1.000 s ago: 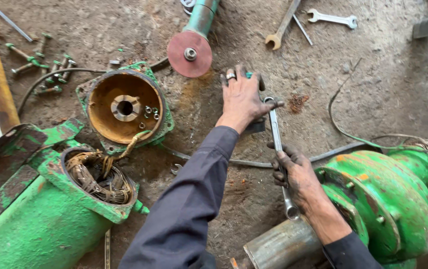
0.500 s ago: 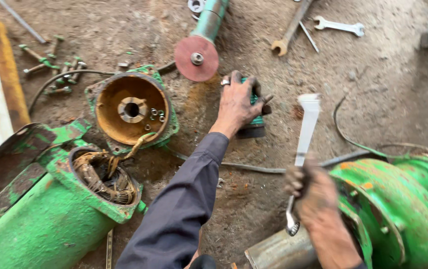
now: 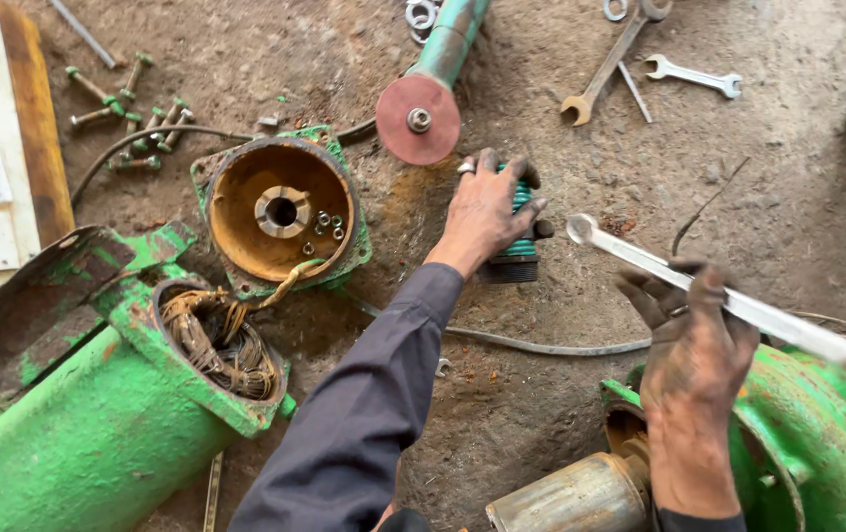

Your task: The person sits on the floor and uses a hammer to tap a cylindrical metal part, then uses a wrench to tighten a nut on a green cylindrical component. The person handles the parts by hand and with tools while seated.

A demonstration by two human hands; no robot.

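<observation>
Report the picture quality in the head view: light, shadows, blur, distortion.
Head view: soft, even daylight with weak shadows and no harsh glare; the ground, the left hand on the green ribbed part and the orange-lined end cover are sharp; the right hand and its long spanner are slightly smeared, most at the spanner's far right end; no distortion stands out.

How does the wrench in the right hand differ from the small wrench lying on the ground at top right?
The held wrench is long, lifted off the ground in the right hand, with a ring end showing. The small wrench is much shorter, lies flat on the dirt untouched, and shows an open jaw end. Both are bare silvery metal.
</observation>
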